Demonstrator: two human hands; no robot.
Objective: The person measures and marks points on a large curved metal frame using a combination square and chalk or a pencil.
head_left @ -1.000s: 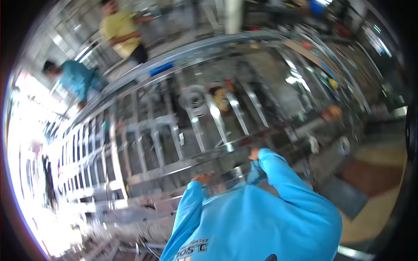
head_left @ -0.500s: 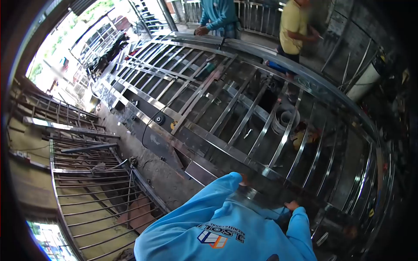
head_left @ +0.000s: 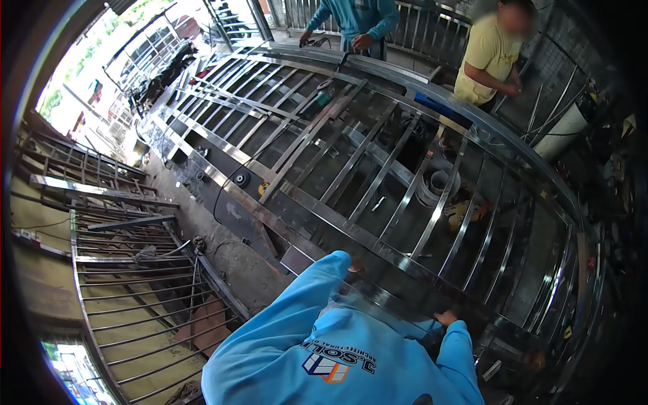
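Note:
Both of my arms, in light blue sleeves, reach forward to the near side of a large stainless steel frame (head_left: 324, 217) with many parallel bars. My left hand (head_left: 356, 267) is at the frame's near rail, mostly hidden behind its cuff, so its fingers do not show clearly. Lower and to the right, my right hand (head_left: 446, 317) is beside the dark near edge, its fingers looking curled; whatever they hold is too dark to make out. A white bucket (head_left: 432, 196) and a yellow tool (head_left: 466, 210) show between the bars beyond my hands.
Across the frame stand a person in a teal shirt (head_left: 368, 20) and a person in yellow (head_left: 487, 54). A green power tool (head_left: 322, 96) lies on the bars, its cord trailing left. A barred metal panel (head_left: 155, 297) stands left; a pale cylinder (head_left: 563, 128) leans at right.
The view has shifted slightly. The person in yellow now stands more upright and farther right in view. The teal-shirted person's hands have moved apart, one now over a dark tool. My hands stay near the frame edge.

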